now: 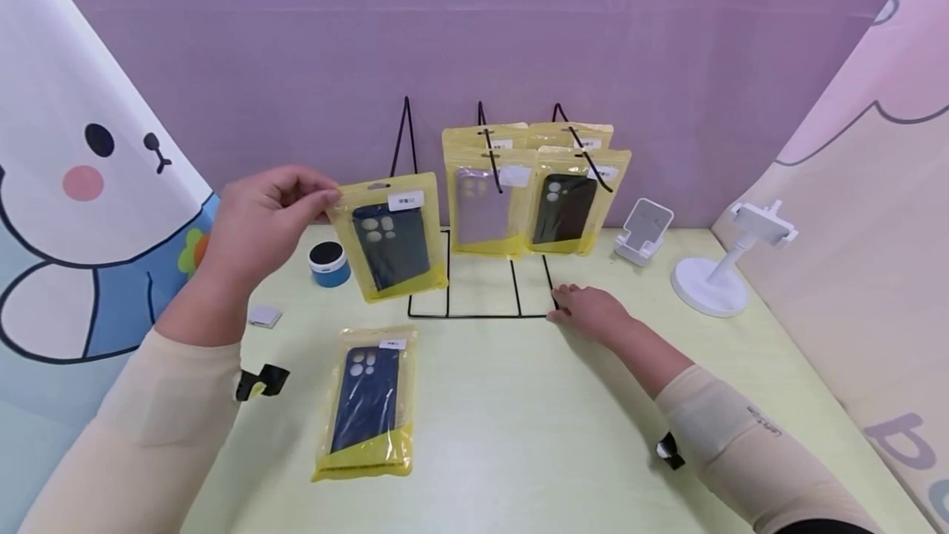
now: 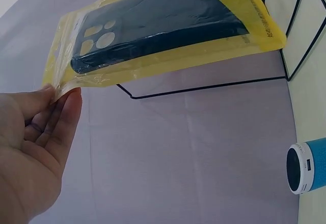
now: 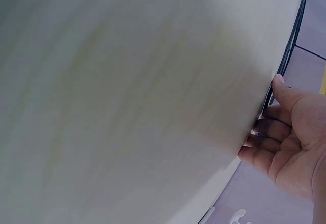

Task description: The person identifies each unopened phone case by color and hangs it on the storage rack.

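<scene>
My left hand (image 1: 259, 217) pinches the top left corner of a yellow-edged clear bag holding a dark phone case (image 1: 396, 241). This bag is in the air before the left hook of a black wire display rack (image 1: 482, 316). It covers the hook's lower end, so I cannot tell if they touch. My right hand (image 1: 593, 316) grips the rack's front right base corner, thumb on the wire and fingers curled against the tabletop. Bagged cases hang on the other two hooks, a lilac one (image 1: 482, 208) and a black one (image 1: 565, 208) in front.
Nearer me lies another bagged phone case, dark blue (image 1: 366, 398). A blue round speaker (image 1: 328, 264) and a small grey square piece (image 1: 264, 316) are at the left. Two white phone stands, one low (image 1: 643, 233) and one on a round base (image 1: 710, 287), are at the right.
</scene>
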Available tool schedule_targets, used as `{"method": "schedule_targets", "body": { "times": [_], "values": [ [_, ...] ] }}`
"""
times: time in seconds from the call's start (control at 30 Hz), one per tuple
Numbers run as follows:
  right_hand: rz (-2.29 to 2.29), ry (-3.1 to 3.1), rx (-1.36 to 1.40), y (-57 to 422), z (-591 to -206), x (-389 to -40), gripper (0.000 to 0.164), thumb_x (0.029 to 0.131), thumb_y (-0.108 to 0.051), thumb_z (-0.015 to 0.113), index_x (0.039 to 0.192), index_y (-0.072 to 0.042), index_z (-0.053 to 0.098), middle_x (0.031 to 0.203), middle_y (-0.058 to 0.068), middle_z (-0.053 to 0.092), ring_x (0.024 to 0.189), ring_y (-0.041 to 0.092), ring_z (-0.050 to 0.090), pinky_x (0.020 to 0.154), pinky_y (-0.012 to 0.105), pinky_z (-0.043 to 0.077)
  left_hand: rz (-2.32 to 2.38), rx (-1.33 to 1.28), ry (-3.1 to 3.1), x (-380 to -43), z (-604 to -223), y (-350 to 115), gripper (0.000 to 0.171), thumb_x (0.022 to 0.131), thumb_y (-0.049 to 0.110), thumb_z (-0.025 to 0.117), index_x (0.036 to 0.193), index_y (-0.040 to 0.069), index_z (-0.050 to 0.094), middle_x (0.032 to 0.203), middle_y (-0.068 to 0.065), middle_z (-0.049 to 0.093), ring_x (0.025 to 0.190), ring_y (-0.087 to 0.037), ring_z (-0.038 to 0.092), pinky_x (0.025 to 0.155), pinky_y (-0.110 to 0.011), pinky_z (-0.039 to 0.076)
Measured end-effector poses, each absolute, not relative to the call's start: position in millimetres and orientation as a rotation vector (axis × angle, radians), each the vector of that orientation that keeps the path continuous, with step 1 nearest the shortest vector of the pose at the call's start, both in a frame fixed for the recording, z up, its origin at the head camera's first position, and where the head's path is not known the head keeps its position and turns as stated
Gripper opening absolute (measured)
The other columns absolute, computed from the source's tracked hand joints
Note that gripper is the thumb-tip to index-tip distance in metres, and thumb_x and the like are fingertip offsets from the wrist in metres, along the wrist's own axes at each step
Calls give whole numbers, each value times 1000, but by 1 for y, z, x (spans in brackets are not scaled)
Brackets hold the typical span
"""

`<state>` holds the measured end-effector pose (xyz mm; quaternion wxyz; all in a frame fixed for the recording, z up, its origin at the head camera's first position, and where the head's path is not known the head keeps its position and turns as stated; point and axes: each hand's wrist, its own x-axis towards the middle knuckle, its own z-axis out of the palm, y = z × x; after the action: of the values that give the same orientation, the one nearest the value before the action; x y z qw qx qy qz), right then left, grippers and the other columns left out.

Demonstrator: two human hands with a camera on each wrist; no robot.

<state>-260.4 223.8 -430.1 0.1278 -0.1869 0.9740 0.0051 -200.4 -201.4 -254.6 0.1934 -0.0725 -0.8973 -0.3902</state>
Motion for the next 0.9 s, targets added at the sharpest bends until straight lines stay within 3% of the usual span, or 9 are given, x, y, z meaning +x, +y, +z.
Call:
{"method": "schedule_targets", "body": {
  "times": [0.63, 0.9],
  "values": [
    [-4, 2822, -536, 225, -429, -261, 62, 102, -43, 48, 148, -2, 42, 150, 24, 41, 136, 42, 43, 108, 53, 40, -1054, -96, -2667, -235, -252, -196, 39, 96, 49, 56, 115, 18, 69, 103, -3, 71, 91, -15, 66, 72, -27, 50],
    [-9, 2825, -554, 226, -427, -258, 61, 102, -42, 49, 147, -2, 43, 150, 23, 42, 136, 42, 43, 108, 53, 40, -978, -96, -2681, -260, -247, -193, 38, 99, 44, 53, 118, 15, 69, 105, -5, 71, 93, -19, 66, 74, -30, 49]
  ]
}}
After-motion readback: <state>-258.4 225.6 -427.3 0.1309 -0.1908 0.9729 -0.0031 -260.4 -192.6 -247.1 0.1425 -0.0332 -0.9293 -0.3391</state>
